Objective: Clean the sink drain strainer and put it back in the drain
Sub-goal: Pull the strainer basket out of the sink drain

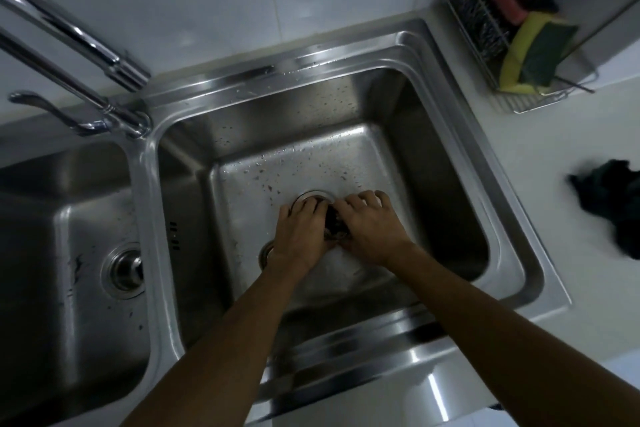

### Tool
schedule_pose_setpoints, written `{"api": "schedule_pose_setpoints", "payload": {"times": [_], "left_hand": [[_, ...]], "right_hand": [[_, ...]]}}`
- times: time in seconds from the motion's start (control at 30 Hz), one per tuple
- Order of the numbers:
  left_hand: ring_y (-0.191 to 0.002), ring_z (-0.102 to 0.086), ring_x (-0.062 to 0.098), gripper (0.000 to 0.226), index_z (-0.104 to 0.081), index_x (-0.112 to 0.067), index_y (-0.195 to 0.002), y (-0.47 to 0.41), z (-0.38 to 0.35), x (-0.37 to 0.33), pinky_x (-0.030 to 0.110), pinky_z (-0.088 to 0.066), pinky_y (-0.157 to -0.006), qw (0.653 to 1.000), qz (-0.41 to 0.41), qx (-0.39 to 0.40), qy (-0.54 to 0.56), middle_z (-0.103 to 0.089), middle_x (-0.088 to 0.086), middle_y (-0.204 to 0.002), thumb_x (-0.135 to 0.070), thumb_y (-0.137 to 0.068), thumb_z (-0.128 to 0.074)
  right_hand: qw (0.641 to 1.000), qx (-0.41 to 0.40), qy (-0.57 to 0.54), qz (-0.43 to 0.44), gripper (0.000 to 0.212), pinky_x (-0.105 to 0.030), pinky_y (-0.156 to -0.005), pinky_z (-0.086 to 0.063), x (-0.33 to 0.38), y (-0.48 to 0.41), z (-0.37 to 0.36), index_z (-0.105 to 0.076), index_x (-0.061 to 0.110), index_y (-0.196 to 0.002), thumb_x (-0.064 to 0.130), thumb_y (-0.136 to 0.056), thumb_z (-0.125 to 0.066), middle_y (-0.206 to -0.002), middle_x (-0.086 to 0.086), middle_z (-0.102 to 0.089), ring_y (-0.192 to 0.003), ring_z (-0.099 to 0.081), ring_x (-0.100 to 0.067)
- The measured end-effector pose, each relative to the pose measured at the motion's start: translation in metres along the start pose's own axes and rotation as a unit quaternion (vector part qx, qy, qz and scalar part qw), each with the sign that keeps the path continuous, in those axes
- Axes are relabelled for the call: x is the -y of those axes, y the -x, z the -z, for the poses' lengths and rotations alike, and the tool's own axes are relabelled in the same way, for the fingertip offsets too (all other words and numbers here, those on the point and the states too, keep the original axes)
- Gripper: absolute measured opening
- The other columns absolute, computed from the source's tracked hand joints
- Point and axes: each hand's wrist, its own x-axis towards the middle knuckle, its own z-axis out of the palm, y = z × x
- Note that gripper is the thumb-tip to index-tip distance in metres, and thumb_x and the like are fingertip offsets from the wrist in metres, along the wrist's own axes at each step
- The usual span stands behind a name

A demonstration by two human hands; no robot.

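Both my hands are low in the right basin of a steel double sink [450, 184]. My left hand [301, 236] and my right hand [370, 229] press together around a small dark object [334, 227], which looks like the drain strainer and is mostly hidden by my fingers. Beyond my left fingertips shows a shiny round metal rim [313, 196], seemingly the drain. Left of my left wrist another round metal piece [266, 253] peeks out. I cannot tell what it is.
The basin floor is speckled with small bits of debris. The left basin has its own drain [124, 269]. A chrome faucet [86, 42] reaches in from the upper left. A wire rack [512, 100] with sponges stands at the back right, and a dark cloth [616, 204] lies on the counter.
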Motion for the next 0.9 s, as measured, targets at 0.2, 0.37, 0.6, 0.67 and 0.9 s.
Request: {"api": "schedule_pose_setpoints", "payload": {"times": [0.2, 0.37, 0.6, 0.67, 0.9], "left_hand": [[-0.135, -0.049, 0.026, 0.075, -0.047, -0.022, -0.146, 0.016, -0.009, -0.022, 0.053, -0.020, -0.118, 0.999, -0.013, 0.040, -0.030, -0.054, 0.005, -0.146, -0.060, -0.086, -0.069], [-0.124, -0.055, 0.027, 0.082, -0.048, -0.019, -0.146, 0.023, -0.017, -0.032, 0.050, -0.015, -0.108, 0.998, -0.011, 0.046, -0.049, -0.059, 0.006, -0.136, -0.069, -0.084, -0.064], [-0.126, -0.053, 0.028, 0.082, -0.045, -0.018, -0.148, 0.025, -0.024, -0.032, 0.051, -0.019, -0.113, 0.998, -0.008, 0.049, -0.031, -0.057, 0.008, -0.138, -0.068, -0.086, -0.062], [-0.127, -0.053, 0.027, 0.082, -0.045, -0.017, -0.148, 0.026, -0.025, -0.032, 0.052, -0.013, -0.112, 0.999, -0.009, 0.045, -0.026, -0.056, 0.008, -0.139, -0.068, -0.086, -0.062], [-0.128, -0.052, 0.026, 0.082, -0.043, -0.019, -0.148, 0.027, -0.024, -0.032, 0.049, -0.022, -0.113, 0.999, -0.005, 0.050, -0.013, -0.055, 0.006, -0.141, -0.068, -0.086, -0.063]], "right_hand": [[0.999, 0.047, -0.004, -0.013, 0.078, -0.056, -0.114, -0.032, -0.004, 0.026, -0.002, -0.037, 0.021, -0.147, 0.056, -0.084, -0.068, -0.140, -0.009, -0.056, -0.129, -0.050, -0.036], [0.996, 0.091, 0.008, -0.015, 0.086, -0.058, -0.117, -0.028, -0.001, 0.028, 0.001, -0.027, 0.017, -0.152, 0.051, -0.086, -0.069, -0.144, -0.013, -0.050, -0.131, -0.046, -0.039], [0.994, 0.107, 0.016, -0.009, 0.084, -0.057, -0.117, -0.030, 0.002, 0.026, -0.001, -0.028, 0.014, -0.151, 0.049, -0.088, -0.070, -0.144, -0.014, -0.047, -0.133, -0.045, -0.038], [0.994, 0.107, 0.018, -0.008, 0.084, -0.057, -0.116, -0.030, 0.002, 0.025, -0.002, -0.029, 0.013, -0.150, 0.048, -0.087, -0.071, -0.144, -0.014, -0.047, -0.133, -0.046, -0.039], [0.994, 0.108, 0.015, -0.012, 0.081, -0.057, -0.116, -0.032, 0.002, 0.023, -0.008, -0.033, 0.012, -0.147, 0.048, -0.086, -0.072, -0.143, -0.016, -0.046, -0.133, -0.046, -0.038]]}}
